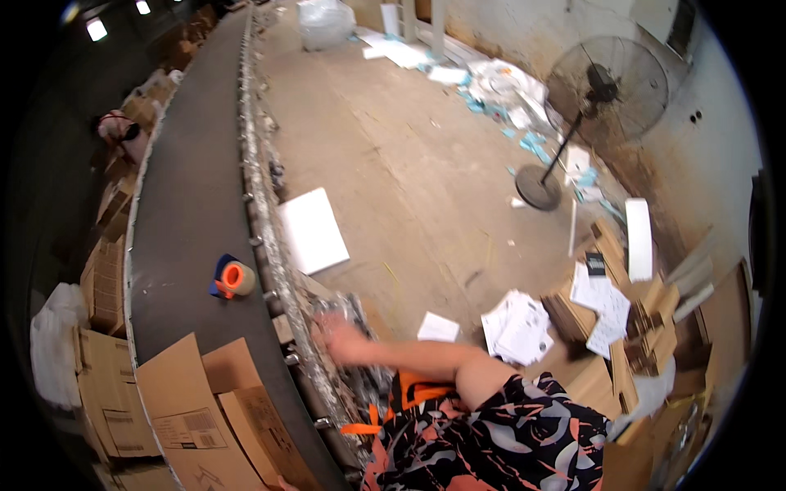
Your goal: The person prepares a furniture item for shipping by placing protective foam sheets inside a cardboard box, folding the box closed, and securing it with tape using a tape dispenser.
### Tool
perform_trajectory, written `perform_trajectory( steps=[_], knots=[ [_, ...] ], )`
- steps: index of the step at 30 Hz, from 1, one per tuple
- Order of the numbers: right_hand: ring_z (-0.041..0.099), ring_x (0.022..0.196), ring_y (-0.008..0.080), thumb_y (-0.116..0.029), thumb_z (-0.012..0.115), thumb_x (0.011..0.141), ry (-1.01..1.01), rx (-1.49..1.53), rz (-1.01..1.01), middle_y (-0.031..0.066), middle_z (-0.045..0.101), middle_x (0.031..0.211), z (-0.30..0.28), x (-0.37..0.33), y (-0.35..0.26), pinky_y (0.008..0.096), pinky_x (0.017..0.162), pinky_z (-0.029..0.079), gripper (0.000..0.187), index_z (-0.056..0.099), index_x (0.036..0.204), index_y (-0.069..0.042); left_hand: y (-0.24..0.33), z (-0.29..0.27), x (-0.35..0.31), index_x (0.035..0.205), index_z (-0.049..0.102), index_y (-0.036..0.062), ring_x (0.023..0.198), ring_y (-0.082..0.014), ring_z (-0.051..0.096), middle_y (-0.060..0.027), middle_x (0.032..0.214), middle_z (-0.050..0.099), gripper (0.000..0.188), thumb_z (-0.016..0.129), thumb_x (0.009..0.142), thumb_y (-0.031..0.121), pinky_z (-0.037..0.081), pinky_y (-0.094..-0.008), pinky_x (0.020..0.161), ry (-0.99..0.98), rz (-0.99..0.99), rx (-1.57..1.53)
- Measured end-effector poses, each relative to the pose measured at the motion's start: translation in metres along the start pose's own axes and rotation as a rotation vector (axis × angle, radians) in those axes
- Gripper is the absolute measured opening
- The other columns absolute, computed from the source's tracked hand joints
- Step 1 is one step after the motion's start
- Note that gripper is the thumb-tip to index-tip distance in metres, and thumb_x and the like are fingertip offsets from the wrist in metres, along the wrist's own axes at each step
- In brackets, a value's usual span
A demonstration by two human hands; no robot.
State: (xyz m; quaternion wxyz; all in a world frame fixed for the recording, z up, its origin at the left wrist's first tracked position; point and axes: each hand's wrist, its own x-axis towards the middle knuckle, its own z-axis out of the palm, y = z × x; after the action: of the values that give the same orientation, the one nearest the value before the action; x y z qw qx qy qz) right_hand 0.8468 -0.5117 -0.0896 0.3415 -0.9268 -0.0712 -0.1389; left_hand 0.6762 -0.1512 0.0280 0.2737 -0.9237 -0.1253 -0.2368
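Note:
My right hand [342,339] reaches out over the metal edge of the conveyor, beside a bundle of clear plastic wrap [360,315]. Motion smears its fingers, so what they hold, if anything, does not show. At the lower edge only a sliver of my left hand [286,485] appears, against an open cardboard box [187,421]. Its fingers are mostly out of view. The box stands on the dark conveyor belt [184,180] with its flaps raised. Farther up the belt lies an orange and blue tape dispenser [233,280] with a roll of tape.
Cartons [110,393] and a white plastic bag [56,344] line the belt's far left side, where another person [123,135] bends over. A white board [313,231] lies on the floor. To the right are papers [517,327], flattened cardboard [573,311] and a standing fan [602,86].

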Motion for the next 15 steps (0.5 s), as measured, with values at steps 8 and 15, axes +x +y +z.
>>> perform_trajectory(
  steps=[8, 15],
  knots=[
    [0.056, 0.113, 0.0302, -0.030, 0.058, 0.079, -0.135, -0.118, 1.711, 0.0173, 0.060, 0.120, -0.130, -0.320, 0.190, 0.0429, 0.095, 0.043, 0.043, 0.062, 0.110, 0.000, -0.020, 0.026, 0.010, 0.097, 0.062, 0.0028, 0.036, -0.0289, 0.052, -0.0104, 0.049, 0.055, 0.066, 0.055, 0.078, 0.066, 0.041, -0.0414, 0.036, 0.183, 0.167, -0.069],
    [0.057, 0.112, 0.0319, -0.025, 0.060, 0.078, -0.440, -0.137, 1.869, 0.0202, 0.057, 0.122, -0.185, -0.546, 0.100, 0.0378, 0.094, 0.046, 0.043, 0.062, 0.113, -0.001, 0.008, -0.017, 0.022, 0.093, 0.058, 0.0044, 0.045, -0.0300, 0.055, -0.0123, 0.064, 0.058, 0.059, 0.058, 0.078, 0.061, 0.044, -0.0416, 0.043, 0.183, 0.221, -0.040]
  ],
)
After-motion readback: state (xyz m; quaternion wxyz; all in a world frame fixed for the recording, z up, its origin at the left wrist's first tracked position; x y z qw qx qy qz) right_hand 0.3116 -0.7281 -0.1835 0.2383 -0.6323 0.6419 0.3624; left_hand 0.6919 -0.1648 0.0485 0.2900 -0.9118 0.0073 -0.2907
